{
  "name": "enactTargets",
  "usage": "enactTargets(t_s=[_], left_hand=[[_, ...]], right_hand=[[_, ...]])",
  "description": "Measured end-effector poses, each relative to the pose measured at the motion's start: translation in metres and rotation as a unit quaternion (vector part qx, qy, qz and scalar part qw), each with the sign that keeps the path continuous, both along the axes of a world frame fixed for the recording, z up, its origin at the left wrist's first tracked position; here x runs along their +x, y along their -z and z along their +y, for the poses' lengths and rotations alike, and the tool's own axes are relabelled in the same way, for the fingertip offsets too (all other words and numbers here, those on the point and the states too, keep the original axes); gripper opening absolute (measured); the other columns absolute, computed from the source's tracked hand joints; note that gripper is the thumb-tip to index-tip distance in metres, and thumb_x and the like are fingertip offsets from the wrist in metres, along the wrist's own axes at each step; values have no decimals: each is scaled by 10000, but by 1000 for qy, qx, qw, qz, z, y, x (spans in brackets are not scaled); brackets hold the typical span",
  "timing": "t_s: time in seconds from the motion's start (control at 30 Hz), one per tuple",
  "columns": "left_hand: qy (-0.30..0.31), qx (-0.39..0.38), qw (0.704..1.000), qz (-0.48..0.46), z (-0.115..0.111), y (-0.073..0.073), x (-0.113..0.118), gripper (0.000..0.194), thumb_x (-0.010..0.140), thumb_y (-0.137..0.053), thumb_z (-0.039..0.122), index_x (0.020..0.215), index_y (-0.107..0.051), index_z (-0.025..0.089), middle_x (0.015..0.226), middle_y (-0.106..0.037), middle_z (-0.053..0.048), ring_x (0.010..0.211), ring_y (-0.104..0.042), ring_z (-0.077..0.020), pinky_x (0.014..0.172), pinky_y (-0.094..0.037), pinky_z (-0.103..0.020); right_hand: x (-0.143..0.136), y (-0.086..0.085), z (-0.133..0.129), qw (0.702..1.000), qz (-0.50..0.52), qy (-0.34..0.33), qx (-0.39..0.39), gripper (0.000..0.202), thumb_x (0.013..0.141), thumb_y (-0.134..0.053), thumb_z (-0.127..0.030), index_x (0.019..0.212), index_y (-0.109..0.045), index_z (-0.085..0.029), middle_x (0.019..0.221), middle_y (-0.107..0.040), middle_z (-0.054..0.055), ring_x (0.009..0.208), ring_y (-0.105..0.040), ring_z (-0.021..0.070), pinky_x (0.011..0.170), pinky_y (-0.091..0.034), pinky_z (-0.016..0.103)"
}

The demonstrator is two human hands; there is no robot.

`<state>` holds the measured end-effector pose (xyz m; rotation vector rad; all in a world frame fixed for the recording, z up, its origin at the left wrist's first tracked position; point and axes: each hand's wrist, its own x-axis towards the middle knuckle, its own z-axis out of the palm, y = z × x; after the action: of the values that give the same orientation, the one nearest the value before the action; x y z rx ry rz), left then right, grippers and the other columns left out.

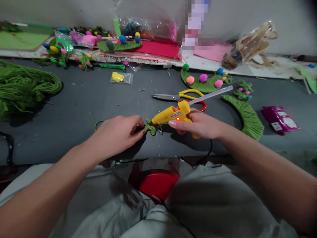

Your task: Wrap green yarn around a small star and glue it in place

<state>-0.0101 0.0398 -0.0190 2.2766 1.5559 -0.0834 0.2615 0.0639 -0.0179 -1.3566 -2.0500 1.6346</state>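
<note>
A small green yarn-wrapped piece (pixel 153 131) lies low at the middle of the grey table, with a metal ring (pixel 160 129) at its right side. My left hand (pixel 121 132) pinches its left edge between thumb and fingertips. A yellow glue gun (pixel 169 114) is gripped in my right hand (pixel 198 124), its nozzle against or just above the top of the piece. A clear glue stick (pixel 210 95) sticks out of its back, and a small light glows on its side. Green yarn (pixel 99 124) loops out behind my left hand.
Scissors (pixel 177 96) lie just beyond the glue gun. Green crescents, one bare (pixel 247 115) and one with coloured balls (pixel 203 82), are at the right, near a purple packet (pixel 279 119). A green yarn bundle (pixel 24 87) fills the left. A small bag (pixel 122 78) lies farther back.
</note>
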Motion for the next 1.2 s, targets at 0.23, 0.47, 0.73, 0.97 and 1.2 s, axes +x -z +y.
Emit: enactTargets(t_s=[0.23,0.47,0.73,0.97,1.2], left_hand=[[5,-7,1000,-1,0,0,0,254,931,-513,460,1039,-643,270,770,-681,-17,608,-569,-206,547,-265,-321],[-1,-8,1000,0,0,1,-1,256,925,-519,469,1032,-644,273,780,-682,-17,613,-568,-206,547,-257,-321],[-4,-9,1000,4,0,2,-2,246,920,-528,470,1030,-638,279,759,-663,1,623,-562,-195,555,-262,-311],[-2,-2,1000,-3,1,4,-3,242,914,-539,472,1019,-636,277,760,-659,3,626,-554,-193,561,-266,-311],[-3,-2,1000,-7,1,6,-3,244,907,-545,473,1017,-640,276,756,-659,0,628,-553,-195,559,-258,-312]], right_hand=[[1,0,0,1000,-11,1,6,440,897,-627,-627,833,-645,-192,745,-642,16,640,-560,136,564,-448,248],[2,0,1,999,-11,-5,31,447,907,-616,-619,813,-634,-182,708,-612,10,631,-543,128,563,-435,244],[4,0,1,999,-37,14,34,463,920,-593,-624,796,-623,-178,691,-600,14,609,-533,124,533,-419,240],[5,-3,0,998,-46,21,41,437,932,-585,-606,824,-633,-185,698,-607,16,595,-532,122,515,-413,237],[9,-5,1,997,-48,24,49,442,927,-590,-617,940,-675,-184,749,-645,21,618,-561,122,525,-426,228]])
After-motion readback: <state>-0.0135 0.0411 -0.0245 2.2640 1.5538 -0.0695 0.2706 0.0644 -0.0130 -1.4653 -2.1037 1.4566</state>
